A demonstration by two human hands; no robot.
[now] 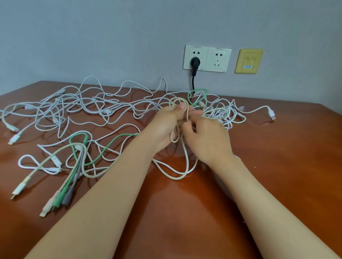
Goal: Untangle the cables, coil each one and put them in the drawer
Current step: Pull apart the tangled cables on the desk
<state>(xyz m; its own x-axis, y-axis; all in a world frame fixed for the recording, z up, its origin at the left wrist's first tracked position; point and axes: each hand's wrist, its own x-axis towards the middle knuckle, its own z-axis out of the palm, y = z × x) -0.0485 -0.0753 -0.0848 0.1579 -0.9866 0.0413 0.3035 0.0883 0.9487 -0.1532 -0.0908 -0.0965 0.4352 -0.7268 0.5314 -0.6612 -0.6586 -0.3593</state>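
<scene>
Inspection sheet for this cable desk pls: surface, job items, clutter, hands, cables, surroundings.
Surface: glossy brown wooden table.
Job's things: beige cable partly looped in the hands; green cable and white cables tangled across the table; drawer not seen.
Clutter: nothing seen.
Grippers: left hand and right hand both grip the beige cable's loops.
Cables: black plug sits in the wall socket; its lead drops behind the table.
Surroundings: grey wall, yellow data plate.

Head cam, fwd+down over table [192, 208] toward wall [111, 29], close; edges maybe warped
</scene>
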